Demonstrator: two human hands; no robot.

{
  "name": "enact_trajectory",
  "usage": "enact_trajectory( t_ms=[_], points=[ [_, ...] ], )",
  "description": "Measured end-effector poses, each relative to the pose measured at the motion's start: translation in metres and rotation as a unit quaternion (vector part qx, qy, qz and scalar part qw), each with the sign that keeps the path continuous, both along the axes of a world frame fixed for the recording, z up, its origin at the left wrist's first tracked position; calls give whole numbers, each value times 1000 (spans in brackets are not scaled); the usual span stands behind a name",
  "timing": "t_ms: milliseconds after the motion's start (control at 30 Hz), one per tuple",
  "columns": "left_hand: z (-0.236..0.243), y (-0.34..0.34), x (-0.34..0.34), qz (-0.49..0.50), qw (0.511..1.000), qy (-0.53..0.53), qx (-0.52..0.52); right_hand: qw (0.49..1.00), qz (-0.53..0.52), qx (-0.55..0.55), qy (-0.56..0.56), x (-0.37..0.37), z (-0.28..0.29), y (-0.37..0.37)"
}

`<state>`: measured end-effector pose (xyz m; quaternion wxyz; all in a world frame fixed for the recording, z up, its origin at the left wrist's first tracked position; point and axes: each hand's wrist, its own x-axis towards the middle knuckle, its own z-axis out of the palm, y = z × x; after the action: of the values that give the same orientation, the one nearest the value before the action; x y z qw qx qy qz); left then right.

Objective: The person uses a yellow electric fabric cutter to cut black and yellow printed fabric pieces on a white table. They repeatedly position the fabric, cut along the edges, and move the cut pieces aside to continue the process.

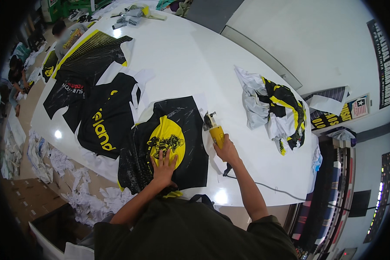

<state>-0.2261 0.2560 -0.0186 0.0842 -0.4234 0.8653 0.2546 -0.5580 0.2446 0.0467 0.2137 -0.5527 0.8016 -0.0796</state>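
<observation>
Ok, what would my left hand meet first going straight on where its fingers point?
Your left hand would likely meet the dark printed figure on the yellow circle first, though its fingertips may already touch it.

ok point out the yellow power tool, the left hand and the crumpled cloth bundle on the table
Yellow power tool (218,135): head view, on its yellow body
Left hand (163,172): head view, on its back
Crumpled cloth bundle (274,110): head view, near its middle

the black panel (177,143) lies spread left of the frame's centre, a dark rider print on its yellow circle. the yellow cutter (217,133) slants near the centre, metal head at the panel's right edge.
</observation>
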Motion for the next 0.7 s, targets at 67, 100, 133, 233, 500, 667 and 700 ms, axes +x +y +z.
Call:
enact_trajectory(
  t_ms=[67, 100, 133, 233, 500, 667, 700],
  points=[
    [0, 1, -1, 1, 1000, 0, -5, 1000, 3, 3, -9, -2, 0, -4],
    [-1, 1, 0, 2, 1000, 0, -9, 1000, 6, -2, -14, -1, -2, -6],
    [-3, 2, -1, 3, 1000, 1, -13, 1000, 8, -8, -17, -3, -3, -8],
    [-10, 2, -1, 3, 1000, 9, -23, 999, 20, -22, -14, -8, -7, -23],
    [-10, 1, -2, -1, 1000, 12, -20, 998, 58, -36, -1, -16, -13, -72],
    [-8, 1, -1, -1, 1000, 19, -23, 997, 66, -30, 5, -17, -12, -106],
    [-9, 0, -2, -1, 1000, 19, -23, 997, 69, -35, 8, -18, -14, -113]
  ],
)
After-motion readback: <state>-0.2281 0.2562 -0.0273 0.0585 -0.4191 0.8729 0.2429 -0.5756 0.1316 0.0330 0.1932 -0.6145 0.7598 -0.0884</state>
